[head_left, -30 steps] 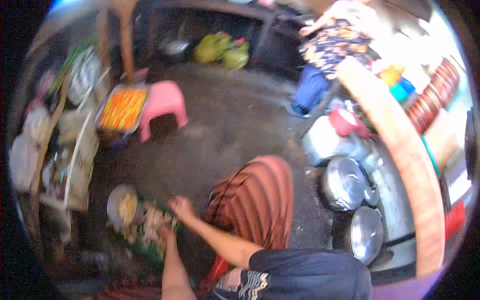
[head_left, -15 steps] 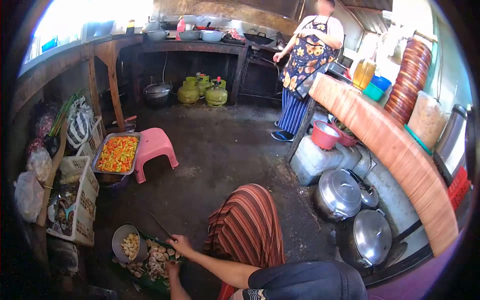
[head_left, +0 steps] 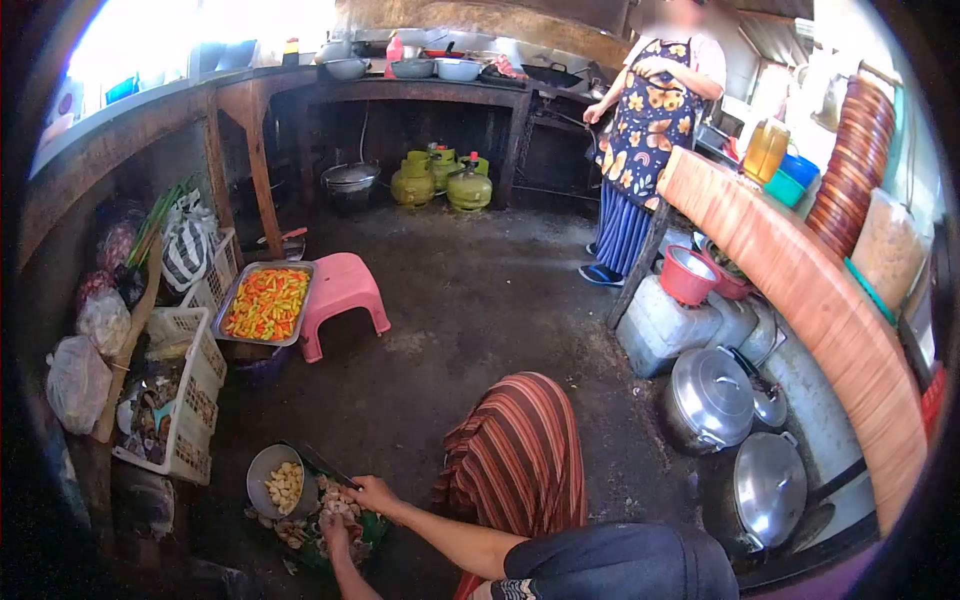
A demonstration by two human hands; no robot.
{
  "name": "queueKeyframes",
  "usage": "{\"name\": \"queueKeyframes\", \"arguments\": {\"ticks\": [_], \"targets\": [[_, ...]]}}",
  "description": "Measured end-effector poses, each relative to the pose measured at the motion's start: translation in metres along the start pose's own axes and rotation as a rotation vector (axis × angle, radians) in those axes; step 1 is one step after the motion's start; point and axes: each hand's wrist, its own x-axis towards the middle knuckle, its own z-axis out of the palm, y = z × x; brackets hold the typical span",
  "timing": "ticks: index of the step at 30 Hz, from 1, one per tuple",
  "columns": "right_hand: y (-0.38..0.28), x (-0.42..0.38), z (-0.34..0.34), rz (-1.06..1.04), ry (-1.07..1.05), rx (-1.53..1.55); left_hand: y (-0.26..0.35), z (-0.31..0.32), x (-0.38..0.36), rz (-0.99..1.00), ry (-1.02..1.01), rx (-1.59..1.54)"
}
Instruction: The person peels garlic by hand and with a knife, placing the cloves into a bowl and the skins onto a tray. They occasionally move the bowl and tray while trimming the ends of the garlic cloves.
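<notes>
Pale garlic (head_left: 331, 497) lies beside the bowl (head_left: 257, 483); the left hand (head_left: 338, 531) has moved in over it, whether gripping any I cannot tell. The right hand (head_left: 376, 496), wrapped round the knife (head_left: 338, 479), has brought the blade nearer, closing on the pile.

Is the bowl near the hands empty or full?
Partly full: the bowl has a heap of pale pieces inside, but some of its bare inner wall shows beside them.

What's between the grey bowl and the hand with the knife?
Head view: a heap of what looks like garlic and part of the knife lie between the bowl and the right hand.
</notes>
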Motion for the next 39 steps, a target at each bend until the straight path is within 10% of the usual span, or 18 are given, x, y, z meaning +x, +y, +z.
{"name": "queueKeyframes", "arguments": {"ticks": [15,23,35,39], "targets": [[-0.017,0.010,0.010,0.124,-0.273,0.275,0.048,-0.019,-0.022,0.290,-0.230,-0.165],[-0.012,0.019,0.011,0.165,-0.488,0.304,0.054,-0.007,-0.026,0.699,0.017,0.232],[-0.027,0.008,0.020,0.276,-0.347,0.614,0.046,-0.013,-0.007,0.085,-0.394,-0.848],[-0.033,0.000,0.016,0.157,-0.377,0.640,0.056,-0.001,-0.029,0.246,-0.287,-0.751]]}}
